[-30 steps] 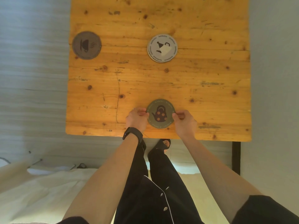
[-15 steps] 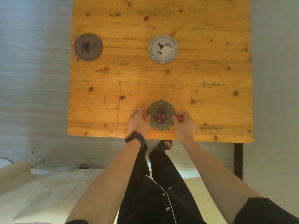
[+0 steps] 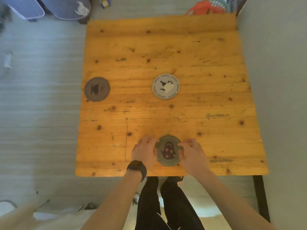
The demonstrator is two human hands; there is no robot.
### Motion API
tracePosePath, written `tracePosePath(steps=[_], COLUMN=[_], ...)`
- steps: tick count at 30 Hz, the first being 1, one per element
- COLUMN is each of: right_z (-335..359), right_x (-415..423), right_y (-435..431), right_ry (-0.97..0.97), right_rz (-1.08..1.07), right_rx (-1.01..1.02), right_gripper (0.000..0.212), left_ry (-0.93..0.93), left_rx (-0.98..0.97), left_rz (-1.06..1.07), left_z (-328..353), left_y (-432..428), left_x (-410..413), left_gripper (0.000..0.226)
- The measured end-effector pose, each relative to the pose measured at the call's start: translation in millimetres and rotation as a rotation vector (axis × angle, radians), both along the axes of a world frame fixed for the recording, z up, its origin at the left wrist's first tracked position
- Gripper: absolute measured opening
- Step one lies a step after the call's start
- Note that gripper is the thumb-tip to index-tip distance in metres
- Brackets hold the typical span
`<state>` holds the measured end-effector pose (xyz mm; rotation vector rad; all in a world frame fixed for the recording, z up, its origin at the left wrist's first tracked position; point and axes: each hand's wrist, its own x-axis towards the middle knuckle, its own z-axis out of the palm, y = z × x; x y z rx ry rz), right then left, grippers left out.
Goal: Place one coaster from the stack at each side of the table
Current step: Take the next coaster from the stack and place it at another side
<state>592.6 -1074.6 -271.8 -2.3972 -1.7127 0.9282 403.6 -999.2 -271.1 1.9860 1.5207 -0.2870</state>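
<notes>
Both hands, left hand (image 3: 144, 151) and right hand (image 3: 192, 152), pinch the green coaster (image 3: 168, 152) flat at the table's (image 3: 166, 47) near edge. Next, I'd guess, they let go and reach for the pale stack (image 3: 165, 86) mid-table.

Three coasters (image 3: 168, 152) visible, perhaps more stacked; one table (image 3: 199, 63).
</notes>
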Motion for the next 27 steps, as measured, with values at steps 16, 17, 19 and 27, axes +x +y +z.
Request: tracePosePath(steps=[16,17,19,27], right_z=[-62,-65,-69,-73], right_x=[27,27,26,25], right_y=[101,101,100,99], right_ry=[-0.286,-0.302,-0.318,-0.323], right_rz=[-0.139,-0.151,-0.160,-0.170], right_rx=[0.132,0.148,0.172,0.159], right_gripper=[0.069,0.069,0.069,0.069], left_ry=[-0.118,-0.118,-0.119,-0.168], left_rx=[0.373,0.395,0.429,0.411], left_rz=[-0.201,-0.240,-0.286,-0.368], left_z=[-22,-25,-29,-29], left_y=[174,177,185,206], left_x=[66,70,73,74], left_gripper=[0.056,0.055,0.050,0.031])
